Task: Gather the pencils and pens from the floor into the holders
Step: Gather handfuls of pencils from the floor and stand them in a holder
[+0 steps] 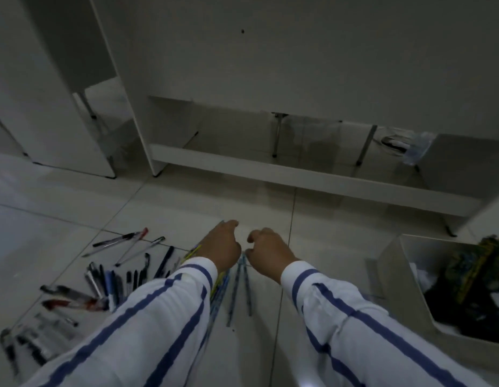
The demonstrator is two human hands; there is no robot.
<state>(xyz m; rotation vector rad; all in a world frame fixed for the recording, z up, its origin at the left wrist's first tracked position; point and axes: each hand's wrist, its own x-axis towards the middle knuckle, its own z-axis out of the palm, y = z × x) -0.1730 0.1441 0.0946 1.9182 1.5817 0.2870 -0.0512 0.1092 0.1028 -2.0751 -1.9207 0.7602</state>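
Fingers point(232, 224) of left hand point(223, 245) and right hand point(267, 250) curl over the pencils point(246, 286)

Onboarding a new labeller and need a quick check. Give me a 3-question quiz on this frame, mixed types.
1. True or false: the pens lie on the floor, to the left of the left hand.
2. What runs under the left hand's wrist? A) pencils B) scissors C) a cup
3. Fill in: the white bin stands on the ___ hand's side.

Key: 1 true; 2 A; 3 right.
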